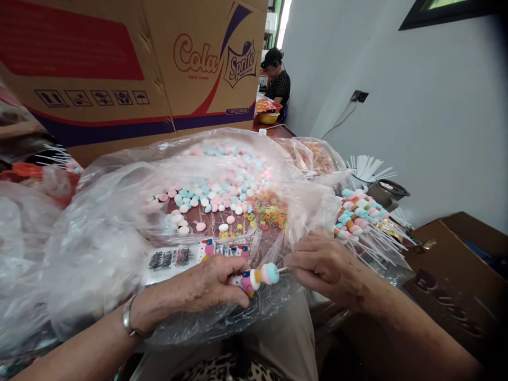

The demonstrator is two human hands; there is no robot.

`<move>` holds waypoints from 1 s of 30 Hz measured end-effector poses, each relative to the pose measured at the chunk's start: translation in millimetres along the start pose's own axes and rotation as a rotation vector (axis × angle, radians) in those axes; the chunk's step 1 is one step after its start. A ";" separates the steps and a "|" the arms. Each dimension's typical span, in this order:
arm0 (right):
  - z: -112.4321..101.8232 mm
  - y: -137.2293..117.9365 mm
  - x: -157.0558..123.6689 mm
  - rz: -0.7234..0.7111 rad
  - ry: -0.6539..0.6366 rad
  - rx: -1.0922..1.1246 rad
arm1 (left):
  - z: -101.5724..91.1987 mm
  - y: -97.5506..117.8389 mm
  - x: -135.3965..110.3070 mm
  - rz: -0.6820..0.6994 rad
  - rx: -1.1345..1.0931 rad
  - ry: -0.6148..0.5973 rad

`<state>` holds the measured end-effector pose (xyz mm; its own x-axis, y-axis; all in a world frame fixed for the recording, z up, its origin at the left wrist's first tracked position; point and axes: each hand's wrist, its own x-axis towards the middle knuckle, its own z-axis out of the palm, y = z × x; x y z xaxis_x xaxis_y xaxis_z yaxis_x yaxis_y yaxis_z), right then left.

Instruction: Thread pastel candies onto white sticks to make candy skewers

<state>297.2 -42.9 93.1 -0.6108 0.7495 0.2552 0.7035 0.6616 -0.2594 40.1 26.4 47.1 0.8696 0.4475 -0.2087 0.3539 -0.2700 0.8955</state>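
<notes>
My left hand [212, 283] is closed around a marshmallow candy stick [266, 274], held low over the plastic. A blue ball, a pink piece, an orange ring and a white piece are threaded in a row on it. A colourful printed wrapper or label [245, 281] shows at the end in my left fingers. From the blue ball a white stick [283, 270] runs to my right hand [317, 264], whose fingers pinch its other end. Just beyond my left hand lie printed cards [206, 248] and small dark printed stickers [169, 258], partly covered.
Loose pastel marshmallows [222, 198] and coloured candy rings [270, 209] lie inside clear plastic [130, 174]. Several finished-looking candy sticks [363, 214] are heaped at right, near white sticks [367, 168]. A large carton [130, 121] stands behind; another box [456, 275] sits right. A person [280, 82] sits farther back.
</notes>
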 end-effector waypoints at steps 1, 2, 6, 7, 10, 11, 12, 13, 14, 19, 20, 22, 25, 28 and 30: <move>3.4 -1.0 1.3 0.005 -0.015 0.036 | 1.1 -1.4 -0.7 0.020 0.005 0.013; 8.4 -2.1 2.5 0.012 -0.027 0.068 | 2.6 -3.2 -1.2 0.050 0.033 0.023; 29.2 -2.9 5.3 0.013 -0.001 0.107 | 9.0 -9.3 -1.5 0.137 0.198 0.059; 30.9 -1.9 5.7 0.010 0.011 0.105 | 9.7 -9.7 -1.2 0.127 0.210 0.073; 26.2 2.2 7.2 0.032 0.015 0.104 | 8.7 -8.3 -0.1 0.060 0.180 0.094; 23.0 3.4 7.9 0.046 0.005 0.109 | 7.7 -7.8 0.1 0.040 0.169 0.089; 19.8 4.2 8.7 0.058 -0.008 0.116 | 6.5 -7.6 0.0 0.029 0.172 0.077; 17.2 4.8 9.4 0.067 -0.024 0.126 | 5.2 -7.8 -0.4 0.026 0.184 0.059; 15.2 5.1 10.1 0.070 -0.043 0.137 | 3.8 -8.2 -1.4 0.033 0.199 0.042; 11.8 5.1 9.8 0.086 -0.086 0.156 | -5.9 -8.3 -10.5 0.100 0.222 0.000; 11.9 4.8 9.4 0.089 -0.081 0.160 | -7.6 -7.1 -11.8 0.098 0.208 0.003; 14.3 3.2 9.0 0.074 -0.071 0.181 | -9.0 -4.7 -12.2 0.080 0.177 0.016; 27.2 -2.2 10.6 0.026 -0.066 0.166 | -3.7 -5.8 -6.7 0.085 0.163 0.035; 47.8 -8.3 14.4 -0.027 -0.061 0.080 | 7.3 -12.3 2.1 0.153 0.145 0.052; 57.0 -9.2 17.0 -0.060 -0.032 0.027 | 12.8 -14.2 6.1 0.157 0.102 0.094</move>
<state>259.7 -35.0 46.7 -0.6633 0.7084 0.2410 0.6554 0.7055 -0.2697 44.8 22.0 28.1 0.8826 0.4693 -0.0279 0.2536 -0.4255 0.8687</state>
